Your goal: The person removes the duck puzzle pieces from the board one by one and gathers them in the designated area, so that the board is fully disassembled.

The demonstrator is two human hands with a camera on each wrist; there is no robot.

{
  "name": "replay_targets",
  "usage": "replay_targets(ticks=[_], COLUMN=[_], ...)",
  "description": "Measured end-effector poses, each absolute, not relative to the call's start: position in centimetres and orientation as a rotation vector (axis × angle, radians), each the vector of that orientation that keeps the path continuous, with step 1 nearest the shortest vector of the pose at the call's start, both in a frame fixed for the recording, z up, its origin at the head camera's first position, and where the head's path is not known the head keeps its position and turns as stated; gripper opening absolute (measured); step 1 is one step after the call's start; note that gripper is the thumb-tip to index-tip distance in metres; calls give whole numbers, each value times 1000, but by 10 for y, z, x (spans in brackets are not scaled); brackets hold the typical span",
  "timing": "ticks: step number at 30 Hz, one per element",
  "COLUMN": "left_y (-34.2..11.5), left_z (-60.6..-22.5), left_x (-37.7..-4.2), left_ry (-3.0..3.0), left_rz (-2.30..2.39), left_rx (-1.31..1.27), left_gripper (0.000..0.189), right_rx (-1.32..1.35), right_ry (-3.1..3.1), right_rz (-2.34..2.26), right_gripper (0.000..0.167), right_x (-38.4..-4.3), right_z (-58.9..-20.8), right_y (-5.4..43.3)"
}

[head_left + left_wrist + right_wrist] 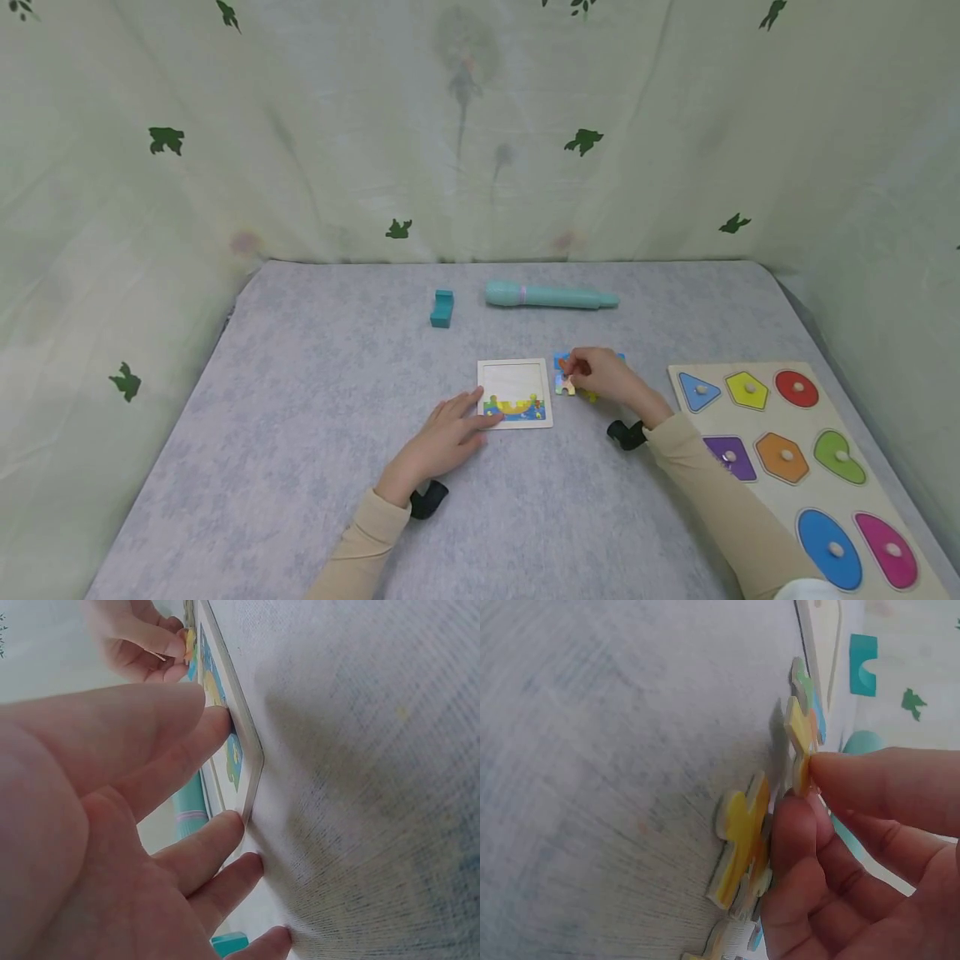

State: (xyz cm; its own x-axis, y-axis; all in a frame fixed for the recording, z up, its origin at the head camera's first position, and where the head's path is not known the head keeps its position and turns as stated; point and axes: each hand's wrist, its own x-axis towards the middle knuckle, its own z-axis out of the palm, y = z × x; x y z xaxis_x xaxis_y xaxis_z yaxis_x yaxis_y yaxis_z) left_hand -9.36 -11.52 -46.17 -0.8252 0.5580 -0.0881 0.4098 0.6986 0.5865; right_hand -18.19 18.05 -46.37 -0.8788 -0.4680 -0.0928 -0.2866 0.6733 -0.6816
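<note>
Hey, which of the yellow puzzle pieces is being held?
In the right wrist view, the upper yellow piece, pinched by the right hand; the lower yellow piece lies on the table, unpinched.

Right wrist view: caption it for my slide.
Right-hand fingers pinch a yellow puzzle piece, with another yellow piece nearby.

Two hands (442,435) (609,375), one frame (513,380), one block (442,310), one tube (558,297), one board (795,421) and eight shapes (772,467) show. The partly hidden pieces (739,836) cannot be counted.

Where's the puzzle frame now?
In the head view, the puzzle frame lies near the centre, the left hand touching its left side and loose puzzle pieces just off its right side.
</note>
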Motion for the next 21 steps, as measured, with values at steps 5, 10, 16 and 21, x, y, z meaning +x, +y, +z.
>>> replay_targets(ticks=[5,10,16,21], left_y=[-115,-114,-114,-109], left_z=[-463,-463,-462,-463], left_x=[-94,-94,-94,-94], left_ry=[2651,2666,2677,2689], left_rz=[819,825,843,809], left_rx=[772,786,802,842], left_gripper=[36,35,35,34], right_rx=[-674,-706,-691,-796], right_ry=[2681,2736,2778,2680], right_rz=[-938,-829,-799,-1012], right_gripper=[4,9,10,14], right_x=[-181,-180,-174,-165], right_z=[-464,-462,-457,-456], right_y=[178,172,164,154])
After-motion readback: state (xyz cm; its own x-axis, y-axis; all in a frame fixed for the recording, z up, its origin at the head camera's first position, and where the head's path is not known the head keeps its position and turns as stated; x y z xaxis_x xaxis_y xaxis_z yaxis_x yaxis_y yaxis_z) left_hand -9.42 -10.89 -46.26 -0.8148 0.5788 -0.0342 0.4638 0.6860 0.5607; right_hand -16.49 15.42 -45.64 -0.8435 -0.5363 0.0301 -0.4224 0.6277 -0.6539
